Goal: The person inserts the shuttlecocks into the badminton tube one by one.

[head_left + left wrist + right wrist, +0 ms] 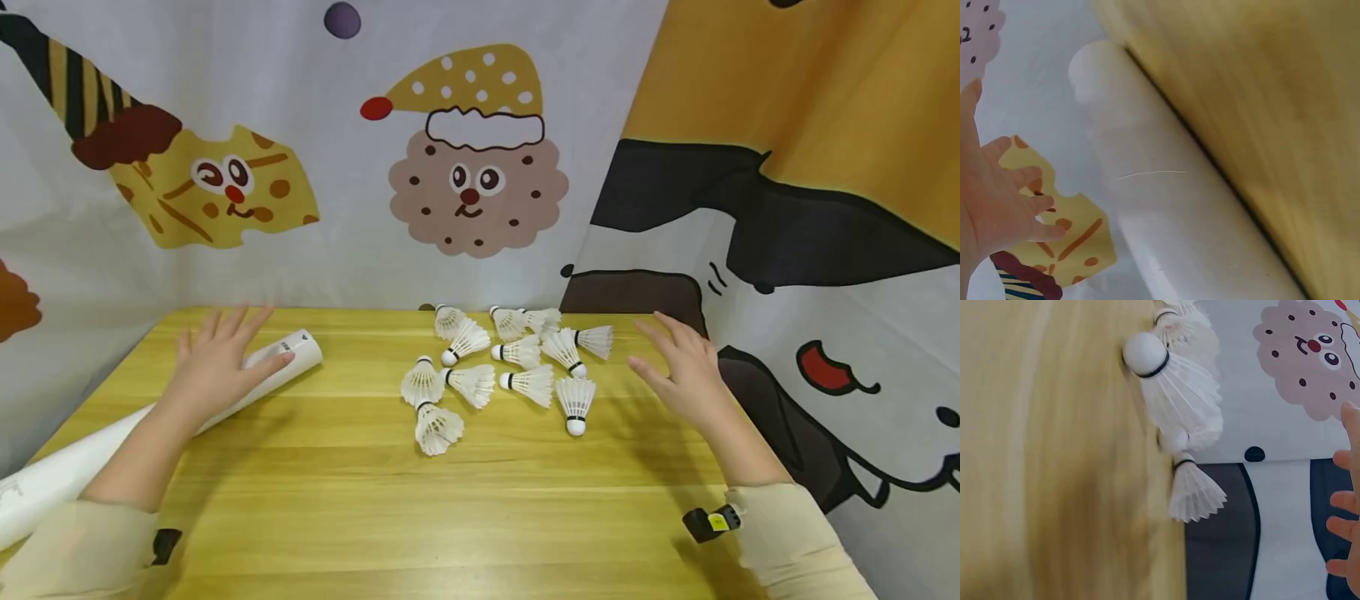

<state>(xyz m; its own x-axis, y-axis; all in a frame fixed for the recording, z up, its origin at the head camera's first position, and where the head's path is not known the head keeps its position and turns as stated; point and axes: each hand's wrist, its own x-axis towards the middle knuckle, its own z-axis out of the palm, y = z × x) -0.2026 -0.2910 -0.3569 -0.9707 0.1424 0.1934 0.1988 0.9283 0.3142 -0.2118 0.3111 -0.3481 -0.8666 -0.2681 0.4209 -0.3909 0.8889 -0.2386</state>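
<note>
Shuttlecocks (pixel 528 384) number twelve, right of one white roll (pixel 67 471).

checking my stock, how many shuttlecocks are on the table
12 shuttlecocks on the table, grouped in the head view: two back left, two back centre, two centre, three right, three front left; overlaps could hide another.
</note>
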